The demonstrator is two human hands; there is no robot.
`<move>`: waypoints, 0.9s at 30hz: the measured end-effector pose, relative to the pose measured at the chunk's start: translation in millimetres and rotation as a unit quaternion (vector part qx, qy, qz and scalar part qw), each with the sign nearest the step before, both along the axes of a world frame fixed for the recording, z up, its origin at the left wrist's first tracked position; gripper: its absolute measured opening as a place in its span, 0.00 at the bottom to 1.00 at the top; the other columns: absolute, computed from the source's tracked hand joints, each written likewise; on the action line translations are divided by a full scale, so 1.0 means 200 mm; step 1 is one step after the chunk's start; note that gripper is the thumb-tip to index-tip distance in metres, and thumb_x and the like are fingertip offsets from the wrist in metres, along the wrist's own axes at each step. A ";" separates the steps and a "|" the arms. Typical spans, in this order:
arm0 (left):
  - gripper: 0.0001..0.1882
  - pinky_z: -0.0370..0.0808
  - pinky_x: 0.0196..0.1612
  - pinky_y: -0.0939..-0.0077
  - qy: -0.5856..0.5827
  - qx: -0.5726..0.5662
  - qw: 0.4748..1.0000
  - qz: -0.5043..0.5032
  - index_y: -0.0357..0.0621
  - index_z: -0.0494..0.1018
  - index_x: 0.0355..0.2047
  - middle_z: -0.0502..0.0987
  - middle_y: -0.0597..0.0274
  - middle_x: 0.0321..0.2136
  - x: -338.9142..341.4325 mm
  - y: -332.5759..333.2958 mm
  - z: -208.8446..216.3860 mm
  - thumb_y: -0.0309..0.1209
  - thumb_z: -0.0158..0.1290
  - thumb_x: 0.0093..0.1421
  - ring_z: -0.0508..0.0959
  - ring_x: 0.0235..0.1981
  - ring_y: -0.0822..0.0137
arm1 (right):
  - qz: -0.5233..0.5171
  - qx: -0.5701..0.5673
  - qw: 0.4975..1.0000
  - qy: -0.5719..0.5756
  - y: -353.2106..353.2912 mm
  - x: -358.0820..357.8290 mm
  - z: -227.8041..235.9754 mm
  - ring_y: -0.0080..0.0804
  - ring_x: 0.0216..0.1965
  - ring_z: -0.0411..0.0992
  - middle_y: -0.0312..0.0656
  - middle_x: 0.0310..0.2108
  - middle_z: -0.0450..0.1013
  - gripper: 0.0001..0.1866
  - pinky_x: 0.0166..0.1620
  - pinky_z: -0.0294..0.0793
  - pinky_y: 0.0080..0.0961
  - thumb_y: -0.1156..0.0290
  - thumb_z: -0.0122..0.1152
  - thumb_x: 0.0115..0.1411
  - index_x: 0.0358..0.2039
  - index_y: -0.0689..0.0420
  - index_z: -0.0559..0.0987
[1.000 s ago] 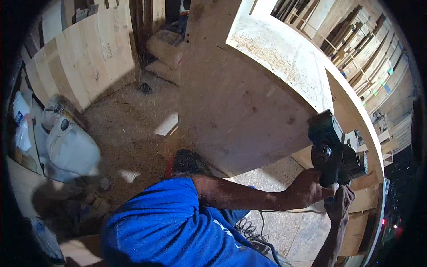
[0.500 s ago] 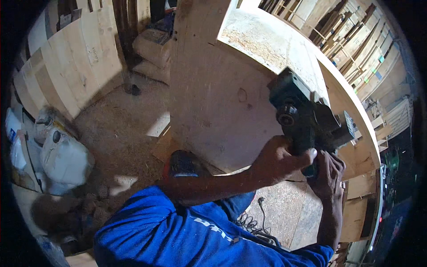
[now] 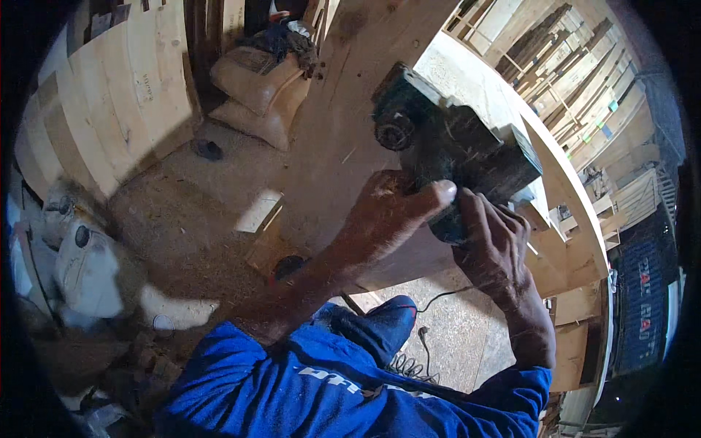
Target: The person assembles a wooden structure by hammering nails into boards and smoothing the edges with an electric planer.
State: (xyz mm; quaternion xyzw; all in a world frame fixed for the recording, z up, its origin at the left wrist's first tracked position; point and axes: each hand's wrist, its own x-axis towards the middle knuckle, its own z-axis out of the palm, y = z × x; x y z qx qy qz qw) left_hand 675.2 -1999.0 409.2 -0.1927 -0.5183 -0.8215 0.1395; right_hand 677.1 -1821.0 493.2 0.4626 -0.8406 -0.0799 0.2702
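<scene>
Both hands hold a dark green power tool, apparently an electric hand planer (image 3: 445, 139), with a round knob on its left side. My left hand (image 3: 391, 208) is closed around the lower part of its body, thumb laid across. Against it, my right hand (image 3: 493, 237) curls its fingers round the handle end. The tool is over a large pale wooden panel (image 3: 365, 80); whether its base touches the wood is hidden. Small chips show in the air near my left forearm.
Stuffed sacks (image 3: 259, 87) are stacked beyond the panel. Upright boards (image 3: 109, 95) line the left, near a whitish jerrycan (image 3: 87, 270). A coiled cable (image 3: 412, 365) lies by my leg. A curved wooden edge (image 3: 569, 182) and stacked timber (image 3: 577, 80) are at the right.
The planer and both hands have moved left and slightly up in the picture. The view has shifted, showing more of the sacks. Both hands keep their grip.
</scene>
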 end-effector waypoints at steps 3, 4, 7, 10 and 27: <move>0.18 0.75 0.39 0.72 -0.178 -0.040 0.981 -0.064 0.40 0.81 0.38 0.80 0.64 0.30 0.01 -0.15 0.07 0.44 0.58 0.62 0.77 0.32 0.72 | 0.006 0.016 1.000 -0.004 -0.12 -0.01 0.02 0.40 0.33 0.80 0.46 0.33 0.75 0.26 0.30 0.81 0.34 0.79 0.64 0.49 0.51 0.64 0.73; 0.19 0.74 0.38 0.72 -0.153 -0.013 0.987 -0.053 0.42 0.80 0.37 0.79 0.63 0.28 0.02 -0.18 0.07 0.46 0.55 0.62 0.77 0.31 0.71 | 0.005 0.014 1.000 -0.004 -0.16 -0.02 0.02 0.40 0.33 0.80 0.46 0.33 0.75 0.26 0.30 0.81 0.34 0.79 0.64 0.49 0.51 0.64 0.73; 0.20 0.75 0.48 0.71 -0.072 -0.034 0.996 -0.034 0.38 0.78 0.47 0.79 0.57 0.41 0.02 -0.22 0.00 0.43 0.55 0.66 0.78 0.42 0.69 | 0.036 -0.009 0.999 0.006 -0.19 -0.10 -0.02 0.39 0.33 0.80 0.43 0.34 0.75 0.21 0.28 0.80 0.35 0.75 0.61 0.55 0.50 0.63 0.73; 0.22 0.74 0.45 0.73 -0.090 0.055 0.992 0.068 0.38 0.80 0.44 0.80 0.60 0.37 0.04 -0.25 0.06 0.46 0.58 0.63 0.77 0.40 0.71 | -0.007 0.006 1.000 0.025 -0.29 -0.09 -0.03 0.36 0.34 0.81 0.44 0.38 0.74 0.25 0.28 0.76 0.32 0.67 0.60 0.58 0.55 0.63 0.71; 0.21 0.75 0.46 0.71 -0.082 -0.049 0.978 -0.188 0.39 0.78 0.44 0.80 0.62 0.38 0.24 0.47 -0.08 0.46 0.61 0.63 0.77 0.41 0.72 | -0.087 0.014 0.993 -0.074 0.58 0.33 -0.02 0.44 0.41 0.81 0.47 0.41 0.78 0.25 0.41 0.80 0.43 0.69 0.64 0.55 0.53 0.61 0.74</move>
